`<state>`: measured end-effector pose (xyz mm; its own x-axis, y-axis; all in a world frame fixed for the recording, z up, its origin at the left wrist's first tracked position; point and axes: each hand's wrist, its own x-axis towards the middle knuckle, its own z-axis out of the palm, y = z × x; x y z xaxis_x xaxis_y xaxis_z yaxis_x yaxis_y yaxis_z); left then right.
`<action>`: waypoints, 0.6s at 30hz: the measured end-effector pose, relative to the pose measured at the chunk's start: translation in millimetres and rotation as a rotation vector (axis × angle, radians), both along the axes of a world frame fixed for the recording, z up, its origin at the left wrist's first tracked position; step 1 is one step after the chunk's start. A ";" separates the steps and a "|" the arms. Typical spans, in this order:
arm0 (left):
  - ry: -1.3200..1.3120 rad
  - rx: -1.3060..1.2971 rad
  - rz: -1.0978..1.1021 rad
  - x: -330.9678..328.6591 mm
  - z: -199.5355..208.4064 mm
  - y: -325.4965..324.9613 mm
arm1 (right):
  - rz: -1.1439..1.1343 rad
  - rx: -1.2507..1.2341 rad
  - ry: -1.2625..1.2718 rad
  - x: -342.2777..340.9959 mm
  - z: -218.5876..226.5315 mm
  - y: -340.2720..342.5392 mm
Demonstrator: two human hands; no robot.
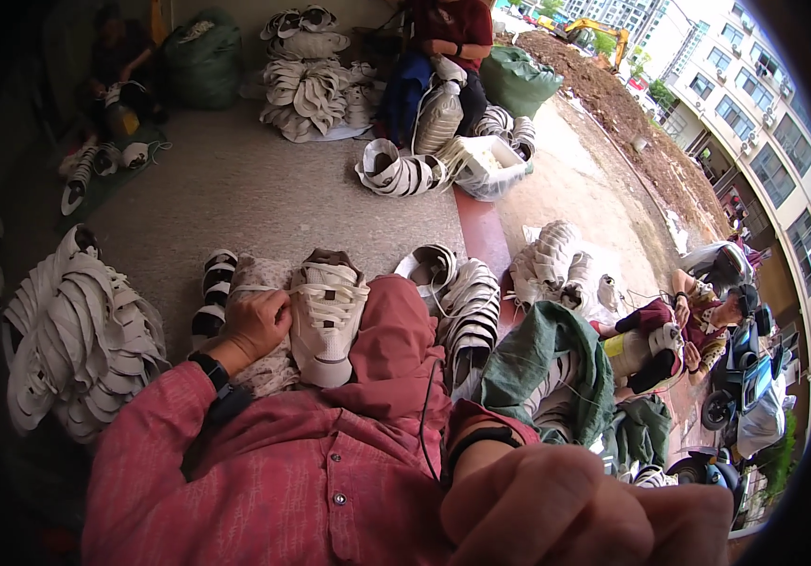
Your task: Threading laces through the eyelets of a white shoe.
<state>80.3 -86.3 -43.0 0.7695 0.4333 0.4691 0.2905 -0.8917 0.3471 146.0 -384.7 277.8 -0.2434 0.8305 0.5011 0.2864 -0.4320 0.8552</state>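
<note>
A white shoe upper (330, 316) with laces criss-crossed over its front lies across my lap, its toe pointing toward me. My left hand (259, 323) is closed at its left edge, with the fingers curled against it. A pale lace shows by those knuckles. Raised close to the camera at the lower right, my right hand (566, 509) is large and blurred, its fingers bent closed. What it holds, if anything, is hidden. Beneath the upper lie a patterned cloth (264, 274) and my red trouser leg (396, 330).
Stacked white uppers (80, 330) stand at my left. More nested uppers (471, 311) and a green sack (556, 368) are at my right. Ahead, a white box in plastic (492, 170) stands near a seated person (452, 38). Another person (707, 321) sits at the right.
</note>
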 end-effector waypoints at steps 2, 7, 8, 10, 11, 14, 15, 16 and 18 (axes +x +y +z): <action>0.008 -0.002 0.002 0.8 -0.1 -0.3 | 0.001 0.003 0.006 1.5 -0.2 3.6; 0.002 -0.010 -0.003 -0.9 -3.8 0.4 | 0.003 0.007 0.022 1.5 -2.1 -0.5; 0.004 -0.010 -0.005 -1.4 -4.6 0.2 | 0.001 0.007 0.024 0.9 -2.4 -2.1; 0.010 -0.009 -0.004 -1.7 -4.5 -0.3 | 0.002 0.009 0.025 0.4 -3.6 -5.0; 0.011 -0.008 -0.003 -1.7 -4.4 -0.2 | 0.002 0.009 0.025 0.0 -4.3 -7.0; 0.025 -0.003 0.010 -3.8 -2.7 -0.1 | 0.012 0.008 0.027 -0.8 -6.6 -9.1; 0.026 -0.001 0.008 -2.8 -1.8 -0.4 | 0.008 0.007 0.027 -1.4 -5.8 -8.5; 0.027 0.000 0.007 -2.1 -1.5 -0.5 | 0.005 0.006 0.027 -1.6 -5.2 -3.9; 0.005 -0.002 -0.002 -1.4 -3.0 -0.3 | -0.003 0.004 0.027 -1.8 -3.5 0.4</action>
<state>78.9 -86.5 -46.0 0.7725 0.4328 0.4648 0.2904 -0.8916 0.3475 144.2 -384.3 274.3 -0.2275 0.8289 0.5111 0.3084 -0.4365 0.8452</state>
